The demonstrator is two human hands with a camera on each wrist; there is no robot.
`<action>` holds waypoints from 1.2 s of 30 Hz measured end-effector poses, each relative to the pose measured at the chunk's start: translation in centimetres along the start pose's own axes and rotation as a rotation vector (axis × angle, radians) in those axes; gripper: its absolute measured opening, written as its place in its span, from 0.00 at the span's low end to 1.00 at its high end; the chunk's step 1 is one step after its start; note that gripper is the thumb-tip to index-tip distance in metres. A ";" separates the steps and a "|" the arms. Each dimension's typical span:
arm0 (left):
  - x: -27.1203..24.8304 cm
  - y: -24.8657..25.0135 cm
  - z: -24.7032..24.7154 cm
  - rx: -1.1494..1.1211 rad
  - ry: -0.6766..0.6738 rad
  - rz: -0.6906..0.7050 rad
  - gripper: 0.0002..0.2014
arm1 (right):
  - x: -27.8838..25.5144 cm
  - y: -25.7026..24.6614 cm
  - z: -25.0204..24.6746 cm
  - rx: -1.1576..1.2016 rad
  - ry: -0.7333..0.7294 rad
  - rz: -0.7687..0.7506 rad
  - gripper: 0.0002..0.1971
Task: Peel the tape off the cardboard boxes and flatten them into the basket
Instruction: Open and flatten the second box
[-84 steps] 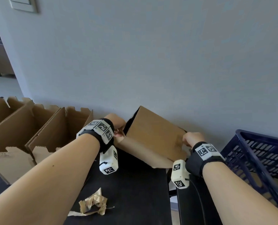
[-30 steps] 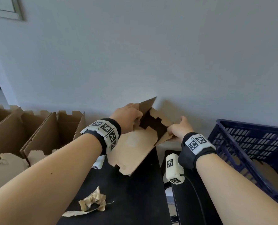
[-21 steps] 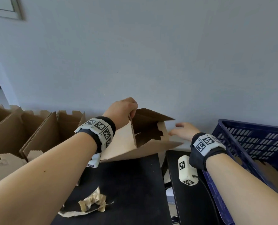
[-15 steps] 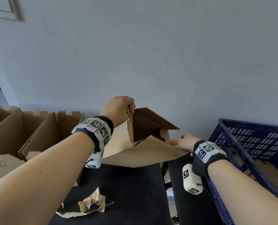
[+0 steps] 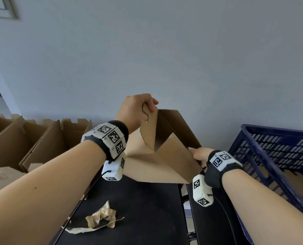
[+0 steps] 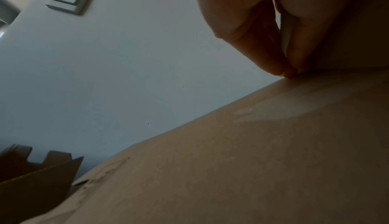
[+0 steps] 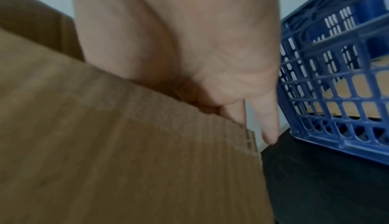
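**Inspector:** While the half-collapsed brown cardboard box (image 5: 157,156) hangs above the black tabletop (image 5: 138,209), the left hand (image 5: 134,110) pinches the notched top flap, thumb and fingers closed on its edge. The left wrist view confirms fingertips (image 6: 280,71) meeting on the board.

**Assistant:** And the right hand (image 5: 199,155)?

**Inspector:** It grips the box's lower right corner. The right wrist view shows most fingers tucked behind the panel, with the little finger (image 7: 269,124) straight and free. The thumb's position I cannot tell.

**Assistant:** Which step is this?

**Inspector:** Flattening, in my judgement. I see no tape on the visible faces, and a crumpled strip of tan tape (image 5: 101,220) lies on the tabletop. The panels stand at angles with an open hollow between them.

**Assistant:** What does the next move call for?

**Inspector:** Pressing the panels together along their creases until they lie flush, then carrying the sheet right to the dark blue slatted plastic basket (image 5: 278,138), which stands just beside the right hand with flat cardboard already inside. The flaps may spring open if either hold slackens.

**Assistant:** Remaining work?

**Inspector:** Several open brown cardboard boxes (image 5: 32,144) stand at left, unflattened.
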State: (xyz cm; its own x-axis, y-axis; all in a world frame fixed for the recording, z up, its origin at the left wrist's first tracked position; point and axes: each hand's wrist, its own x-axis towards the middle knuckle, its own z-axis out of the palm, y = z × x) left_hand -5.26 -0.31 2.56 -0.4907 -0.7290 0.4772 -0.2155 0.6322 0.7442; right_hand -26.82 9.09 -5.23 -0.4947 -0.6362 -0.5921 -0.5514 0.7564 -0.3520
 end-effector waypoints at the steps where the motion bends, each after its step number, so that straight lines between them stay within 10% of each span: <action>1: 0.1 0.2 0.0 -0.018 0.006 0.006 0.22 | -0.5 -0.3 -0.1 0.028 0.008 -0.001 0.33; 11: 0.4 -1.7 -0.8 0.063 0.068 -0.059 0.16 | -2.0 -1.0 -2.1 0.220 0.137 0.056 0.11; 14: 0.5 -3.4 -1.7 0.107 0.152 -0.140 0.16 | -1.1 0.2 -3.5 0.414 0.256 0.041 0.18; 22: 0.4 -6.5 -2.7 0.170 0.282 -0.357 0.18 | -1.5 2.4 -3.4 0.975 -0.062 -0.123 0.13; 26: 0.3 -6.0 -2.4 0.141 0.256 -0.299 0.18 | -1.9 1.7 -3.1 0.855 -0.118 -0.178 0.25; 30: 0.7 -4.8 -2.0 0.053 0.275 -0.222 0.16 | -2.5 1.4 -3.6 0.852 -0.015 -0.223 0.05; 36: 0.8 -3.3 -1.4 -0.025 0.283 -0.131 0.15 | -2.1 0.4 -3.6 0.508 0.119 -0.242 0.11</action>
State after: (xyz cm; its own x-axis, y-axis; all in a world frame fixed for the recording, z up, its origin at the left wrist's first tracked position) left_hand -3.76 -3.35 1.14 -0.2050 -0.8503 0.4847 -0.2387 0.5237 0.8178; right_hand -28.42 10.20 -1.54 -0.4827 -0.7908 -0.3763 -0.2807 0.5468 -0.7889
